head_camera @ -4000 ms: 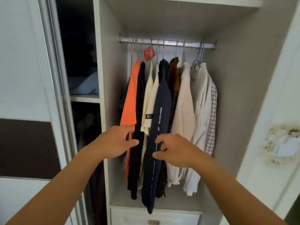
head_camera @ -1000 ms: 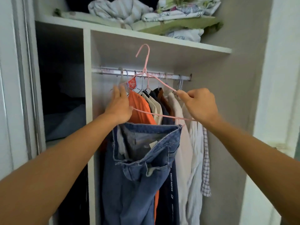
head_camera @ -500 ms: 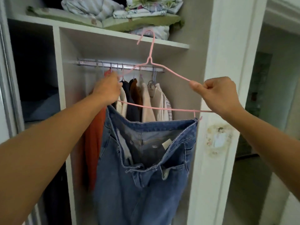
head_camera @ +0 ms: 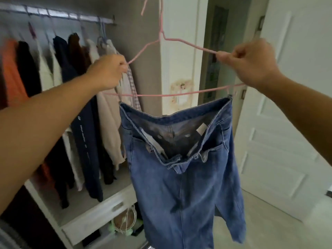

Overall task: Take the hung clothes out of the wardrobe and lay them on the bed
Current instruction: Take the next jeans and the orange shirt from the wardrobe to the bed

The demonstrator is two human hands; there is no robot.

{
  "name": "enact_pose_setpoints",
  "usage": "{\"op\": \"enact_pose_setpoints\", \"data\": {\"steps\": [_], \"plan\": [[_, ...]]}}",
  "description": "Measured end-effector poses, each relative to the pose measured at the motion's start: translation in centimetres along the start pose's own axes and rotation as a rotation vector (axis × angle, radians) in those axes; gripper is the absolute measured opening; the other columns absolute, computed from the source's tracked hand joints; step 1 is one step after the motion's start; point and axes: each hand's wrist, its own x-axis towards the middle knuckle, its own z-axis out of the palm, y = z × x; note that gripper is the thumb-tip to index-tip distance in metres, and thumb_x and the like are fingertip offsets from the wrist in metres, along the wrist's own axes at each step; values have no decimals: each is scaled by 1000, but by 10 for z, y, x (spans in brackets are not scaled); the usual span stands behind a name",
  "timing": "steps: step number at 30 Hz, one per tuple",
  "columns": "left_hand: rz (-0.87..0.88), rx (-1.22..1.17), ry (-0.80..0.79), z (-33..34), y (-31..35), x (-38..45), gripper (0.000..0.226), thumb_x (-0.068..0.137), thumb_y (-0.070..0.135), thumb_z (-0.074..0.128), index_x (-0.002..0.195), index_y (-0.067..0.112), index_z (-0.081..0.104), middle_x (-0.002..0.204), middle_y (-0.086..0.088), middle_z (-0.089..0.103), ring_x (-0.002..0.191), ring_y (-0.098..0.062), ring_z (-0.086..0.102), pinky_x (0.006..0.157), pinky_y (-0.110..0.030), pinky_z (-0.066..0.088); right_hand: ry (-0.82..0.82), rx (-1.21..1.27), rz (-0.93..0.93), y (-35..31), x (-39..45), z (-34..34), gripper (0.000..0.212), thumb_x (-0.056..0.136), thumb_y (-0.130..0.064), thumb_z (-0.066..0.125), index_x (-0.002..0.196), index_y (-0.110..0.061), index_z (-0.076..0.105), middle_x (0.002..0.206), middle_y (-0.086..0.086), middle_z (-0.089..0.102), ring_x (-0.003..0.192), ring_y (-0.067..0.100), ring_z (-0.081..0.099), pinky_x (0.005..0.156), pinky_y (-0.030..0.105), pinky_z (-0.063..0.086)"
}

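Observation:
A pair of blue jeans (head_camera: 181, 177) hangs from a pink wire hanger (head_camera: 179, 40), held out in front of the wardrobe. My left hand (head_camera: 107, 71) grips the hanger's left end and my right hand (head_camera: 249, 62) pinches its right end. On the rail (head_camera: 59, 14) at the upper left, several garments stay hung: an orange top (head_camera: 10, 72), a black one, a navy one (head_camera: 84, 133), brown, cream and white shirts. No bed is in view.
The wardrobe's white side post (head_camera: 179, 51) stands right behind the hanger. A drawer (head_camera: 100, 214) sits below the hung clothes, with a small round fan (head_camera: 124, 221) on the floor by it. A white panelled door (head_camera: 287, 123) stands open at the right.
The jeans on the pink hanger have come off the rail and swung right, clear of the wardrobe opening. My view has turned right towards the door.

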Motion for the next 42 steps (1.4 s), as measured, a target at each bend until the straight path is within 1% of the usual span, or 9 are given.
{"op": "enact_pose_setpoints", "data": {"steps": [3, 7, 13, 15, 18, 26, 30, 37, 42], "plan": [[80, -115, -51, 18, 26, -9, 17, 94, 15, 52, 81, 15, 63, 89, -16, 67, 87, -34, 62, 83, -47, 52, 21, -91, 101, 14, -25, -28, 43, 88, -53, 63, 66, -16, 62, 59, 2, 57, 49, 12, 48, 52, 25, 44], [168, -254, -162, 43, 68, -25, 13, 95, 16, 57, 92, 12, 69, 86, -10, 67, 82, -26, 61, 80, -35, 48, 7, -224, 218, 38, -64, -70, 41, 90, -51, 62, 78, -12, 71, 72, 7, 70, 63, 25, 64, 67, 37, 56], [338, -419, -251, 72, 157, -58, 12, 97, 21, 58, 93, 14, 67, 72, 5, 58, 61, -9, 50, 53, -23, 35, -16, -309, 383, 81, -135, -145, 19, 95, -32, 61, 91, -19, 74, 77, -1, 71, 73, 20, 67, 73, 40, 58], [384, -455, -273, 80, 189, -69, 13, 96, 24, 58, 94, 16, 68, 74, 5, 60, 67, -8, 54, 56, -22, 39, -28, -334, 417, 91, -159, -174, 14, 96, -28, 61, 95, -25, 74, 78, -3, 71, 73, 14, 67, 68, 32, 56], [449, -500, -324, 88, 241, -84, 16, 96, 27, 59, 98, 16, 70, 79, 4, 64, 74, -8, 57, 68, -27, 43, -33, -389, 473, 98, -200, -223, 16, 97, -25, 58, 91, -29, 73, 74, -7, 68, 67, 6, 61, 60, 16, 39], [615, -641, -440, 101, 405, -160, 20, 95, 27, 60, 102, 11, 71, 84, 0, 65, 73, -12, 58, 61, -22, 40, 59, -492, 635, 131, -308, -370, 24, 97, -18, 56, 82, -28, 71, 76, -4, 70, 77, 15, 66, 78, 35, 54], [670, -722, -448, 105, 496, -213, 11, 94, 23, 61, 94, 15, 69, 78, -1, 64, 58, -13, 51, 55, -25, 39, 126, -531, 707, 138, -367, -451, 22, 99, -17, 53, 90, -19, 73, 79, -5, 67, 73, 4, 58, 64, 17, 42], [676, -930, -454, 119, 662, -309, 8, 92, 18, 64, 84, 18, 64, 76, -9, 67, 70, -27, 62, 67, -37, 52, 234, -624, 809, 151, -460, -592, 13, 96, -19, 61, 93, -20, 74, 78, -6, 67, 67, 7, 56, 64, 20, 39], [794, -1000, -547, 132, 775, -371, 4, 93, 19, 64, 90, 17, 65, 85, -8, 68, 79, -24, 63, 69, -30, 47, 301, -743, 877, 150, -523, -674, 11, 94, -19, 63, 88, -24, 71, 70, -10, 63, 57, 3, 52, 56, 14, 36]]}}
